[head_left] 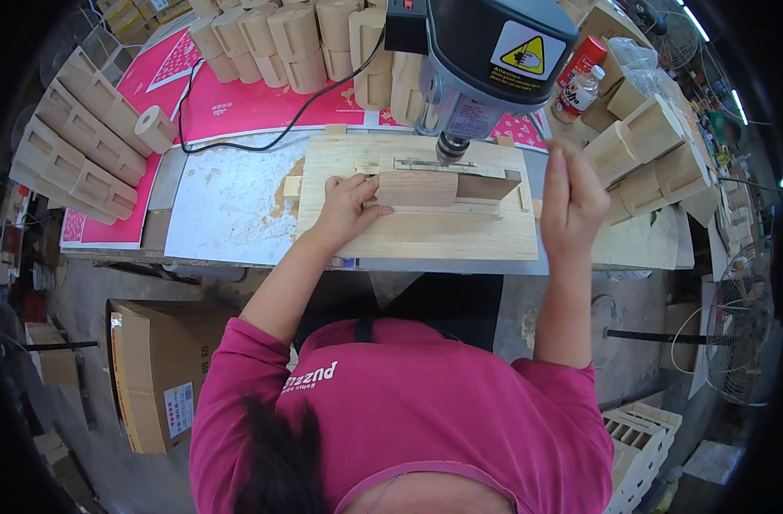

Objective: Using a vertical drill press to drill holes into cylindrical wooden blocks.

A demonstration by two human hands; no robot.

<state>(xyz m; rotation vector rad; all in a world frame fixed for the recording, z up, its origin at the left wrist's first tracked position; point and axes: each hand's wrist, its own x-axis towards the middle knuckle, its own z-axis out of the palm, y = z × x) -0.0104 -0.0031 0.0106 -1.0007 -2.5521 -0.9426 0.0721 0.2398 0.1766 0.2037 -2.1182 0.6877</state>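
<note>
My left hand [347, 211] grips the left end of a wooden block [419, 188], thumb and fingers spread around it. The block lies in a wooden jig on a pale wooden board [408, 238]. Just behind the block, the chuck [450, 149] of a drill press [485, 60] points down; I cannot make out the bit. Raised at the right of the board, my right hand [574, 201] is closed around the drill press lever [538, 128], whose thin rod shows above the fingers.
Slotted wooden cylinders stand in stacks at the back [297, 47], the left [87, 146] and the right [657, 158]. A black cable [280, 128] crosses the pink sheet. A red spray can [585, 60] and a bottle [580, 92] stand at back right. Below left is a cardboard box [156, 377].
</note>
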